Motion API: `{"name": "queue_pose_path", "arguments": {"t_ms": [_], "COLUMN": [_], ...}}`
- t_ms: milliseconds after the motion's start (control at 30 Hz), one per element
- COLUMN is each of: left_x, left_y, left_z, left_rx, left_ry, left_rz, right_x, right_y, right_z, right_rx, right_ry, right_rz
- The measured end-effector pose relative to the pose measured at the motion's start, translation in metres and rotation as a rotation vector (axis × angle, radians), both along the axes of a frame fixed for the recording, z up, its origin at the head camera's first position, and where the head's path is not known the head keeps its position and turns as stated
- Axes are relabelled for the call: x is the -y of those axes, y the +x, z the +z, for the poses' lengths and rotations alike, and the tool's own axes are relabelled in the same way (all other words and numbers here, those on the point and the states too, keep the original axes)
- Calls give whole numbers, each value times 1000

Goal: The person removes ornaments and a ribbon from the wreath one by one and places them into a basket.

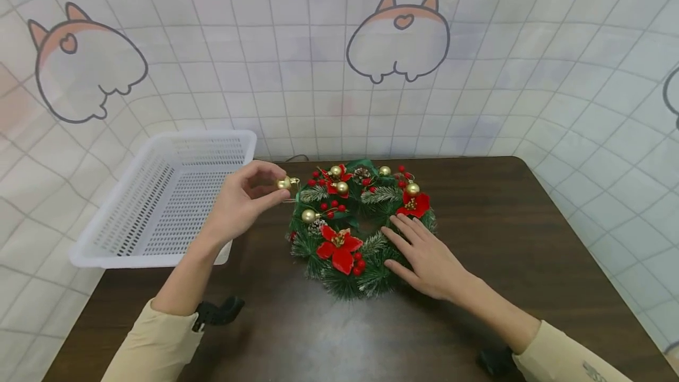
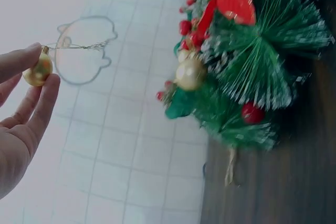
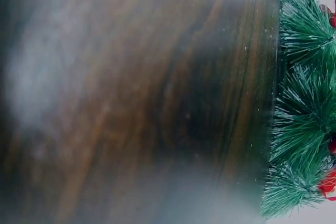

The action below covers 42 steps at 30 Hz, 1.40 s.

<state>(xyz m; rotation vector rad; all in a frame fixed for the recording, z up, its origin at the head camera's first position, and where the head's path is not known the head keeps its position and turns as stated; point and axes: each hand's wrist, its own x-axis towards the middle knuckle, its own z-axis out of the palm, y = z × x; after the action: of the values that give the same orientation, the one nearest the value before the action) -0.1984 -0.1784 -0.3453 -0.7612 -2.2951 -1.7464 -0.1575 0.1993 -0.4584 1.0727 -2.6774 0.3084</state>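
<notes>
A green Christmas wreath [image 1: 339,287] with red flowers, berries, pine cones and gold balls lies on the table. At its left side my left hand [image 1: 240,199] pinches a small gold ball ornament [image 1: 284,183] between thumb and fingers. In the left wrist view a thin wire runs from the cap of this gold ornament [image 2: 39,71] toward the right. My right hand [image 1: 432,261] rests on the wreath's right front with its fingers spread and fairly straight. The right wrist view shows the wreath's green needles [image 3: 304,114] at its right edge, and the right hand is out of that view.
A white perforated plastic basket [image 1: 87,246] stands at the table's left, behind the left forearm. The dark wooden table [image 1: 509,217] ends at a wall cloth [image 1: 297,46] with a grid and cartoon animals. Black straps [image 1: 220,312] sit at the wrists.
</notes>
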Motion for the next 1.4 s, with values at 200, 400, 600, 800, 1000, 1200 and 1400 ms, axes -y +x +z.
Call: {"name": "queue_pose_path", "arguments": {"t_ms": [200,400,600,800,1000,1200,1400], "left_x": [12,26,37,48,58,73,89], "left_y": [-10,-17,-24,-34,-45,-53,-64], "left_z": [9,20,27,29,33,32,28], "left_rx": [-1,8,45,75,119,148,175], "left_ry": [-24,-82,-129,-142,-167,-151,-160], "left_rz": [34,91,110,150,197,180,189], "right_x": [1,3,4,4,3,3,3], "right_y": [2,1,5,5,5,5,4], "right_z": [-2,-3,-3,-2,-1,-1,-1], "right_rx": [-26,-41,-15,-17,-18,-26,-36], "right_ry": [-14,-14,-6,7,8,0,-4], "right_rz": [-11,-27,-46,-46,-48,-39,-30]}}
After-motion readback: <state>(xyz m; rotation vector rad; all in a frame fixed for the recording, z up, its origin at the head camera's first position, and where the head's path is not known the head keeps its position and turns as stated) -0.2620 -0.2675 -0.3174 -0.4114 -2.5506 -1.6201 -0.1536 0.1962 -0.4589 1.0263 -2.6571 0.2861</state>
